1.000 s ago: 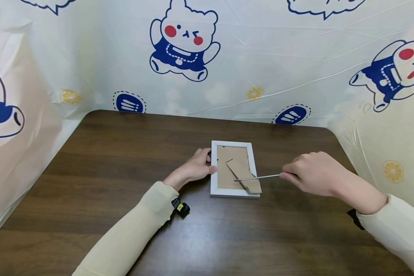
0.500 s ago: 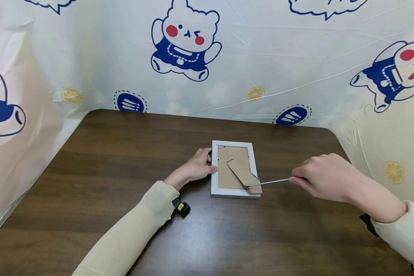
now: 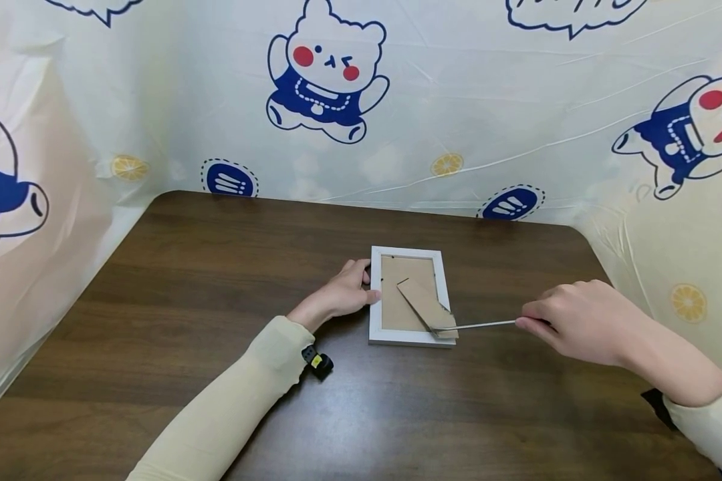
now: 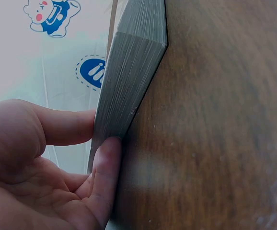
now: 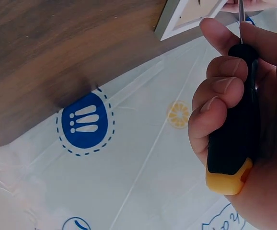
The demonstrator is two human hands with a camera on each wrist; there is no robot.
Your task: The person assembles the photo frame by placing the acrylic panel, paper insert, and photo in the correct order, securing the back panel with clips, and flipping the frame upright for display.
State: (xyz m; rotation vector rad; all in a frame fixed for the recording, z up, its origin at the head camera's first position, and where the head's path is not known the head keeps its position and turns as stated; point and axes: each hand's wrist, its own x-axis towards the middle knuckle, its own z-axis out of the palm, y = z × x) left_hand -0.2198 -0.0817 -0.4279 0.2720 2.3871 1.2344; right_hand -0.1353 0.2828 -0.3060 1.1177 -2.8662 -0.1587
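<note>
A white picture frame [image 3: 376, 321] lies back side up on the table, showing its tan backing board [image 3: 409, 268]. A tan easel stand [image 3: 424, 300] slants across the backing, its lower end over the frame's bottom right corner. My left hand [image 3: 344, 290] grips the frame's left edge, thumb on top and fingers along the side wall. My right hand [image 3: 583, 324] holds a screwdriver [image 5: 234, 139] with a black and yellow handle, fingers wrapped round it. The screwdriver's metal shaft [image 3: 487, 325] points left, its tip at the lower end of the stand.
The dark brown wooden table [image 3: 247, 267] extends around the frame on every side. A pale printed curtain [image 3: 216, 87] with cartoon bears hangs behind the table and along both sides.
My right hand has moved right and toward me, drawing the screwdriver tip from the middle of the stand to its lower end. The left hand and the frame keep their places.
</note>
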